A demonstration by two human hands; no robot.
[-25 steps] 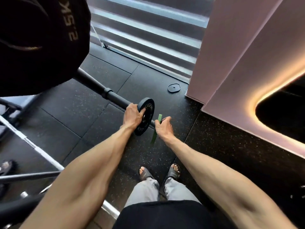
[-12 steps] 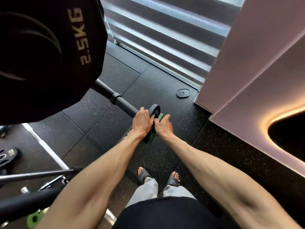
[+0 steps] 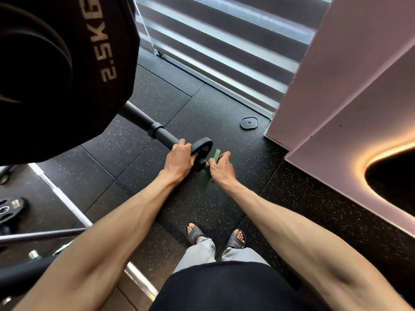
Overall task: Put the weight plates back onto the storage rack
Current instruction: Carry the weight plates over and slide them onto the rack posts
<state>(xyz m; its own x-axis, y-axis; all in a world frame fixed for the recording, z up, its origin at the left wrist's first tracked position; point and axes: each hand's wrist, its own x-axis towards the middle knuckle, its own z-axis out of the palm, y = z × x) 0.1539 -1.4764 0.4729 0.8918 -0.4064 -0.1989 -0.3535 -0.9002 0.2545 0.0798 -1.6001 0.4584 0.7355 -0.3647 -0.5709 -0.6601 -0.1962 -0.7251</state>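
A black barbell sleeve [image 3: 161, 134] slants down from the upper left toward me. Near its end sits a small black weight plate [image 3: 203, 149], edge-on. My left hand [image 3: 178, 161] grips that plate, fingers curled over its rim. Just beyond it a thin green plate [image 3: 211, 169] hangs at the sleeve's tip, and my right hand [image 3: 221, 168] grips its edge. A narrow gap shows between the two plates. A large black plate marked 2.5KG [image 3: 62, 70] fills the upper left, very close to the camera.
Another small black plate [image 3: 249, 123] lies flat on the speckled rubber floor by the pink wall [image 3: 336, 86]. A further plate [image 3: 11, 206] lies at the left edge, near chrome bars [image 3: 40, 235]. My sandalled feet [image 3: 214, 235] stand below the hands.
The green plate, pressed against the black plate half a second ago, now sits a little apart from it toward the sleeve's end. The view has shifted slightly.
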